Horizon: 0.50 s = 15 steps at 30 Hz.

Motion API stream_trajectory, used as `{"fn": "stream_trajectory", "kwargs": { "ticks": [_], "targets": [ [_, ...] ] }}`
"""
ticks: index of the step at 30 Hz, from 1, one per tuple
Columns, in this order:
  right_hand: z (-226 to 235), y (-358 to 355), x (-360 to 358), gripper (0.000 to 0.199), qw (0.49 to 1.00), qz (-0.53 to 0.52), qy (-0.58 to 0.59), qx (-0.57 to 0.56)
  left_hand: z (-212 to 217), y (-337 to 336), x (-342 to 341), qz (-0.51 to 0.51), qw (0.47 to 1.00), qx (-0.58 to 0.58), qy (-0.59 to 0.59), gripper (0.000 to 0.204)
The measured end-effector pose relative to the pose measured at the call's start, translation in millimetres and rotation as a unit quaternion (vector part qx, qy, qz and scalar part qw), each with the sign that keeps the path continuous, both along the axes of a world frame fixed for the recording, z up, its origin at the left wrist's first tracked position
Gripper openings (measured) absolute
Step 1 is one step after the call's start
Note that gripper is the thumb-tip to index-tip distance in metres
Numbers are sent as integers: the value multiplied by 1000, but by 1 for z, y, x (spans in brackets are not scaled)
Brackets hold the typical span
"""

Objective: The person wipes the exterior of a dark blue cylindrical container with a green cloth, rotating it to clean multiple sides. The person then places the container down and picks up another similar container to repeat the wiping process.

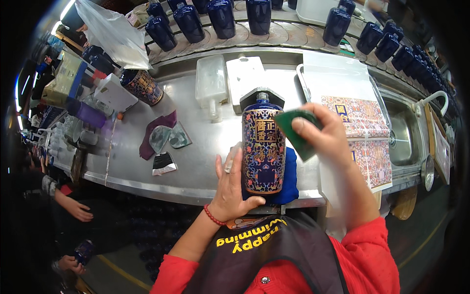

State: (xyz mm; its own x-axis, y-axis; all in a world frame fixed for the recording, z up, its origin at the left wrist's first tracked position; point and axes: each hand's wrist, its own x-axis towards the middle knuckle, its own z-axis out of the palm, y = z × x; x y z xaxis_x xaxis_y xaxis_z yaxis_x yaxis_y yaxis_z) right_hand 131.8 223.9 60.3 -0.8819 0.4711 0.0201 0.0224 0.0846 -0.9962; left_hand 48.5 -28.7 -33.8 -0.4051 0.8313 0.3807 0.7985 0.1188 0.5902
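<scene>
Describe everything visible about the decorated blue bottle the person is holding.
The blue bottle looks like glossy glazed ceramic, squarish, with a short neck and pale cap. A gold-patterned label with a red-gold panel covers its front. It lies on a blue cloth on the steel counter. The left hand steadies its side; the right hand presses a green pad beside it.

blue cloth (290, 179): mostly hidden under decorated bottle (264, 147); bottles at top edge (258, 12): cut off; left-rim clutter: blurred.

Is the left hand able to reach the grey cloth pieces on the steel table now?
Probably not at once: the left hand holds the blue bottle steady. The cloth pieces lie uncovered to its left, so the way is free once it lets go.
</scene>
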Motion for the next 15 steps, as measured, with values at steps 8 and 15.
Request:
{"fn": "stream_trajectory", "kwargs": {
  "ticks": [8, 15],
  "targets": [
    [-70, -11, 26, 19, 990, -40, 7, -132, 38, 42, -65, -44, 995, 8, 93, 113],
    [-32, -8, 12, 20, 999, -35, 10, -11, 77, 65, -78, -87, 967, -65, 231, 90]
  ]
}}
